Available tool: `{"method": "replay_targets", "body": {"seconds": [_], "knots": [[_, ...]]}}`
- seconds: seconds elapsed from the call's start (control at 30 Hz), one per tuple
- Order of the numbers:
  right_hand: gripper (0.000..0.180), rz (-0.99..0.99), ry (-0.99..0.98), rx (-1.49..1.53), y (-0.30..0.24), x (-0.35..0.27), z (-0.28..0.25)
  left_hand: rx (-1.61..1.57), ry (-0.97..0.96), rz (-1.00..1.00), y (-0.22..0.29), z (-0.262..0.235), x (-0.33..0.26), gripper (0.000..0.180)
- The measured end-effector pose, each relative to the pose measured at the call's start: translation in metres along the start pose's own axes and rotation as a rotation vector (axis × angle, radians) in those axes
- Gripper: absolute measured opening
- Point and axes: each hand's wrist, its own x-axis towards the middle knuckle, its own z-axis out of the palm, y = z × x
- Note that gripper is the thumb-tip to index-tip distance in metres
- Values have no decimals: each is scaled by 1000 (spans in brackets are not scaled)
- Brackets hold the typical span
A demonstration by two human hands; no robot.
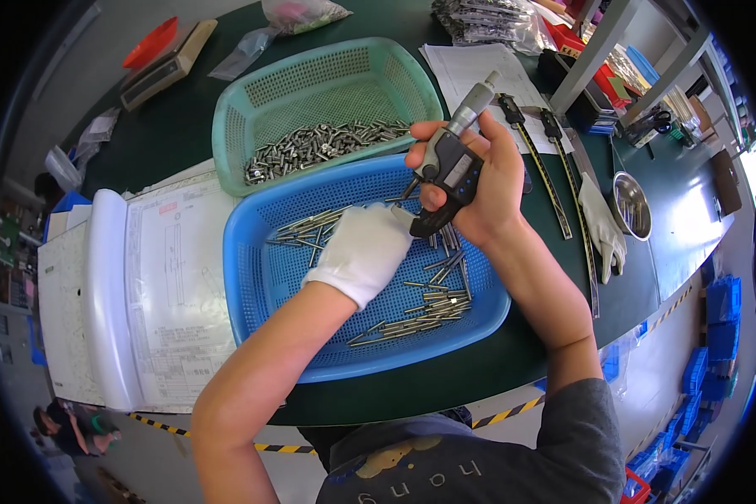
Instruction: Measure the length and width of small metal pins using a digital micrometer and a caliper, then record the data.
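Gauging small metal pins one at a time over the blue basket.

Right hand (479, 181), bare, is wrapped tight around a digital micrometer (452, 164) just right of frame centre; its long axis runs diagonally, thimble end pointing to the upper right and the measuring frame down to the lower left. Left hand (365, 250), in a white glove, is closed just beside that frame, apparently pinching a pin at the anvil, though the piece itself is hidden. Below both, the blue basket (252, 294) holds loosely scattered pins (424, 307), lying mostly on a slant toward the upper right. Behind it, the green basket (235, 126) in the upper middle carries a dense heap of similar parts (319, 143). Which lot is checked I cannot tell, so I judge the sorting to be mid-course.
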Motion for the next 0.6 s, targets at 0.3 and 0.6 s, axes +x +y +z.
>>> {"method": "replay_targets", "body": {"seconds": [0.3,0.6], "knots": [[62,32,-10,24,-1,0,-3,-339,19,-302,-7,-37,-3,11],[61,100,-64,-9,-2,1,-3,-887,211,-266,-18,-62,-16,12]]}}
